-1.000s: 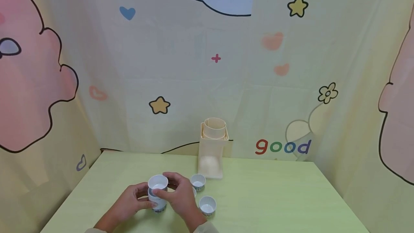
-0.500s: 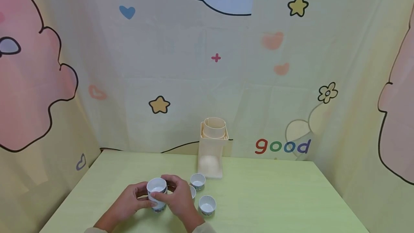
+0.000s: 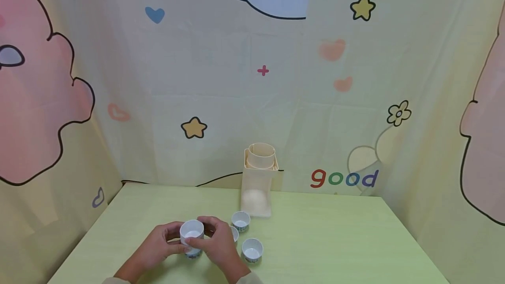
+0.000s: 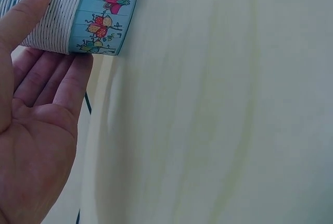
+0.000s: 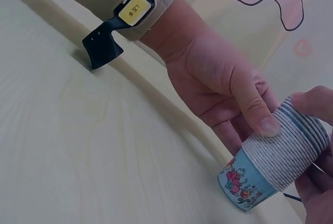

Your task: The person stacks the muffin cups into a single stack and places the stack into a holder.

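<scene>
Paper cup stack (image 3: 192, 239) on table (image 3: 335, 240), gripped by left hand (image 3: 155, 246) and right hand (image 3: 218, 242); three loose cups (image 3: 252, 249) just right of stack.

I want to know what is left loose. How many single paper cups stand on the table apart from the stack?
3: one farthest back near the container, one nearest, one half hidden behind the right hand. More may be hidden.

3 loose cups (image 3: 247, 236) and tall container (image 3: 258, 182) right of hands (image 3: 189, 243).
</scene>
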{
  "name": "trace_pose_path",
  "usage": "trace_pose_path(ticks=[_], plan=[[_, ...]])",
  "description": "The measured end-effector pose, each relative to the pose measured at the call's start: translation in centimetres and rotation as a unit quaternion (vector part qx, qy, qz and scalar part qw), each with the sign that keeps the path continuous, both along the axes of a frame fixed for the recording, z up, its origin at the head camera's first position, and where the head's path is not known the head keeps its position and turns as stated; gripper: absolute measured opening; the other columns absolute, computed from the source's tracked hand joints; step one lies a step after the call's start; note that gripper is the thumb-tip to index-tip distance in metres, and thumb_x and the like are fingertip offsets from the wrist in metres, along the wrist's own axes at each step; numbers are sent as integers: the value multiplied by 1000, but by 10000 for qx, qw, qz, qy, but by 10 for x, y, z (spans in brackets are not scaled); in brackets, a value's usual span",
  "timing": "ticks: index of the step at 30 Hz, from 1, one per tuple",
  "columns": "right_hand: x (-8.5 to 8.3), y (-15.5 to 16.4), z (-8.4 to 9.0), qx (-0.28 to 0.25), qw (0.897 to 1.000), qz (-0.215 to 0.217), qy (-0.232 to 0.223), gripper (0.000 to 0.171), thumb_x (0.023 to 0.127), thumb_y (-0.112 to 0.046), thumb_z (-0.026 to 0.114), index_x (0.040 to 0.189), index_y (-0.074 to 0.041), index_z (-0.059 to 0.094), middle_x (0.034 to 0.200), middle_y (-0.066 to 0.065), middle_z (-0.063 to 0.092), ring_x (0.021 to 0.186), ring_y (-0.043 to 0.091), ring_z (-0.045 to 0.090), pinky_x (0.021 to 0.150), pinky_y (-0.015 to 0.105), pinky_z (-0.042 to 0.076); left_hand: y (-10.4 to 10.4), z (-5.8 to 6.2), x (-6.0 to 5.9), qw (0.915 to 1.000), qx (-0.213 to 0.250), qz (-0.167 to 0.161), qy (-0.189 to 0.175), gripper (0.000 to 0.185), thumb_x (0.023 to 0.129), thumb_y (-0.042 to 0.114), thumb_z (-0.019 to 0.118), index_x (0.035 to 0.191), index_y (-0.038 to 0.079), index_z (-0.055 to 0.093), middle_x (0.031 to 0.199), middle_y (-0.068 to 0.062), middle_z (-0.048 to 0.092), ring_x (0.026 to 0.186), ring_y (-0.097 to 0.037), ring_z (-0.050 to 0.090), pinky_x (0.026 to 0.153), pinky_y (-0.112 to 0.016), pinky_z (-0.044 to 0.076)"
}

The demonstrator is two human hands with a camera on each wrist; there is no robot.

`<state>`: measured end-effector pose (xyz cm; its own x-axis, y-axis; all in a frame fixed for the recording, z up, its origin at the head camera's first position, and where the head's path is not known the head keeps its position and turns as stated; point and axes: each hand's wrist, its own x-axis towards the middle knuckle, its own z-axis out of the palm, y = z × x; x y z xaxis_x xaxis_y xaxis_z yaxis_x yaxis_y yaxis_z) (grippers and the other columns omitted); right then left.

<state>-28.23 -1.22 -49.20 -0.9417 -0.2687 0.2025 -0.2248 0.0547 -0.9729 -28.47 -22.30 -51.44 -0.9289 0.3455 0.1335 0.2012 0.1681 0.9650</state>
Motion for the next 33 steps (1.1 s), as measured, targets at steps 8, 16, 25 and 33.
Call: trace_pose_path(ticks=[8,16,25,33], plan=[[0,2,0,-29,10000,24,-3,56,78,-12,90,126,4,66,119,7,73,111,14,68,101,27,57,2,7,1,9997,-219,-30,58,66,83,19,87,135,-8,57,130,-24,66,116,-20,68,96,-28,60],[4,4,0,-45,9999,92,81,55,79,-11,89,126,5,66,120,10,73,111,17,69,102,30,57,2,13,1,9986,-461,-217,138,62,83,19,87,132,-6,60,129,-22,65,119,-29,66,97,-28,59],[4,6,1,8,9999,84,107,56,79,-13,89,127,3,66,123,10,72,114,18,69,103,31,57,7,12,-1,9988,-353,-196,290,69,81,19,89,136,-7,56,132,-24,64,115,-16,67,98,-26,58],[7,22,7,130,9997,-37,197,50,82,-18,88,127,-5,69,127,9,71,118,22,66,105,33,56,11,12,-2,9980,-552,37,293,72,77,23,91,134,-7,59,127,-21,67,108,-13,69,93,-26,60]])
